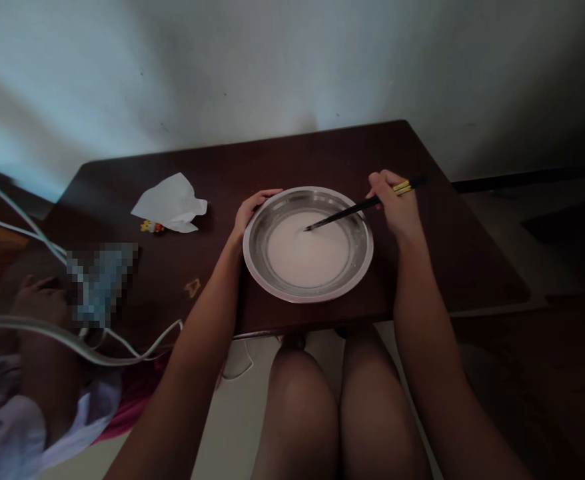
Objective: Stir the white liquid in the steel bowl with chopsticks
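A wide metal bowl (308, 295) rests on the dark table in front of me, holding a milky white liquid (300, 257). Along the bowl's left rim curls my left hand (252, 210), its fingers partly hidden behind the far side. My right hand (396, 200), just past the right rim, is closed round black chopsticks (340, 215) with yellow bands near the top. They slant down to the left, their tips in the white liquid near the middle of the bowl.
On the brown table (452, 253), a crumpled white paper (170, 203) lies at the left beside a small yellow and red toy (151, 227). Nearer are a small tan piece (192, 287) and a blurred-out device (105, 283) with white cables (137, 352). Another person's hand (40, 303) is at far left.
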A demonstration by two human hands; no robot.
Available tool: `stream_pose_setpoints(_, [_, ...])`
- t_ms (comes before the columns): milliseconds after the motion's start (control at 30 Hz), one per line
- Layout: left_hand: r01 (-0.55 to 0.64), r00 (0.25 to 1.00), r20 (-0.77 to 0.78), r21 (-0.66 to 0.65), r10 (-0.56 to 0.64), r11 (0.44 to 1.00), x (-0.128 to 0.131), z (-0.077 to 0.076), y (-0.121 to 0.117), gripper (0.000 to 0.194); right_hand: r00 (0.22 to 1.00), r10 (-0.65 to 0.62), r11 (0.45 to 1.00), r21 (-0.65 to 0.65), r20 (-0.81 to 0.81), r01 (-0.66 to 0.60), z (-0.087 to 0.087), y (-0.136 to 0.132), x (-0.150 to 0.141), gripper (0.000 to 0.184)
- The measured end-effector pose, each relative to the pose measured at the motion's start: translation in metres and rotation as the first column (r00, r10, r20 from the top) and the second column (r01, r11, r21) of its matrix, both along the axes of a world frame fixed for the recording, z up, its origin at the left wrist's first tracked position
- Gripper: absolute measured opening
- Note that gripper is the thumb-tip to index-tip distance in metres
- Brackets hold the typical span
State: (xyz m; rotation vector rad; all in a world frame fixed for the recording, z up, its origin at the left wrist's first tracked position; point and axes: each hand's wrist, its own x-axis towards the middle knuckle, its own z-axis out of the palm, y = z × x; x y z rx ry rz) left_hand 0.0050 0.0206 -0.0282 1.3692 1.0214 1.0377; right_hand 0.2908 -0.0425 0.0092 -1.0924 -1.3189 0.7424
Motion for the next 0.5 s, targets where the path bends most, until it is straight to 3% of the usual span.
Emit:
stream_pose_setpoints(67, [-0.002, 1.000, -0.001, 0.002, 0.002, 1.000, 0.0004, 0.0006, -0.0011, 0.035, 0.999, -0.030, 1.000, -0.002, -0.041, 0.030, -0.0013, 0.0005, 0.0016, 0.053])
stream_pose_setpoints(233, [-0.013, 1.000, -0.001, -0.027, 0.013, 1.000, 0.0022, 0.0037, -0.0034, 0.037, 0.988, 0.147, 0.988, -0.059, 0.041, -0.144, -0.0006, -0.0007, -0.0021, 0.050])
stream_pose_setpoints(367, [-0.015, 1.000, 0.009, -0.033, 0.016, 0.999, 0.0020, 0.0044, -0.0029, 0.037, 0.999, -0.029, 1.000, 0.006, -0.019, 0.029, -0.0021, 0.0016, 0.0019, 0.052])
stream_pose_setpoints(433, [-0.015, 1.000, 0.012, -0.034, 0.016, 0.999, 0.0016, 0.0040, -0.0024, 0.037, 0.998, -0.014, 1.000, 0.006, -0.067, 0.015, -0.0039, 0.0028, 0.0027, 0.055])
stream_pose_setpoints(500, [-0.012, 1.000, 0.011, -0.034, 0.013, 0.999, 0.0014, 0.0036, -0.0023, 0.037, 0.996, 0.085, 0.996, -0.030, -0.029, -0.086, -0.0050, 0.0035, 0.0010, 0.055])
